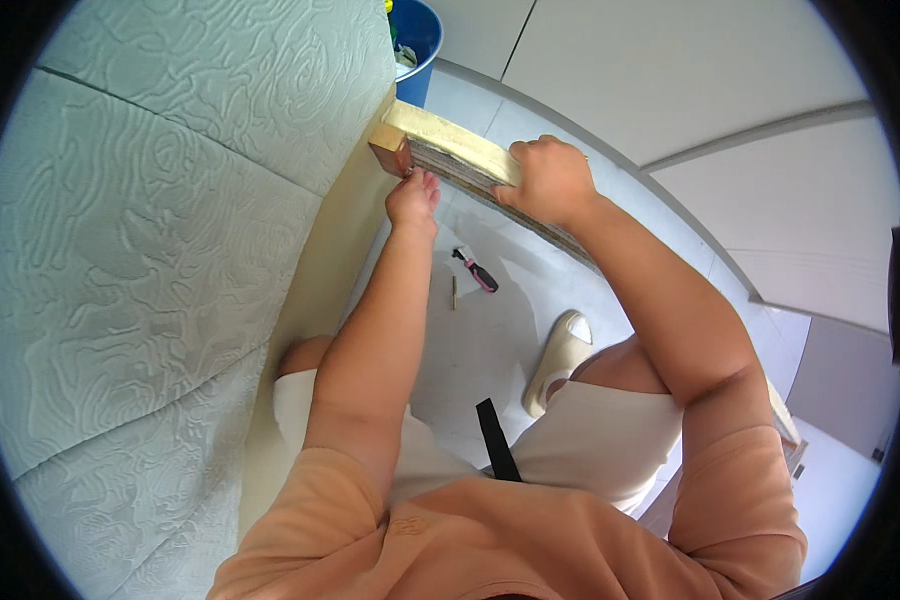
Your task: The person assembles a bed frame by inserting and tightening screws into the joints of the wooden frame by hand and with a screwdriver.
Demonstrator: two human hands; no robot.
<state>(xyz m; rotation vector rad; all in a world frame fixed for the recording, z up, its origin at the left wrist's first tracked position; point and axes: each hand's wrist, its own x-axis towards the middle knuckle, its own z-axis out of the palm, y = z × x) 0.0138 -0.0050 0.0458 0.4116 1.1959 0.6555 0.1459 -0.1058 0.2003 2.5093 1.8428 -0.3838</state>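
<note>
My right hand is closed over the top of a long padded rail with pale yellow fabric on its upper face and an exposed board edge below. At the rail's far end, my left hand has its fingertips at a small metal piece beside a reddish-brown wooden block; whether it grips that piece I cannot tell. On the floor below lie a ratchet screwdriver with a pink and black handle and a thin metal rod or bolt.
A textured, pale quilted surface fills the left side. Behind the rail's end stands a blue bin with things in it. Large pale panels line the far right. My slippered foot rests on the tiled floor.
</note>
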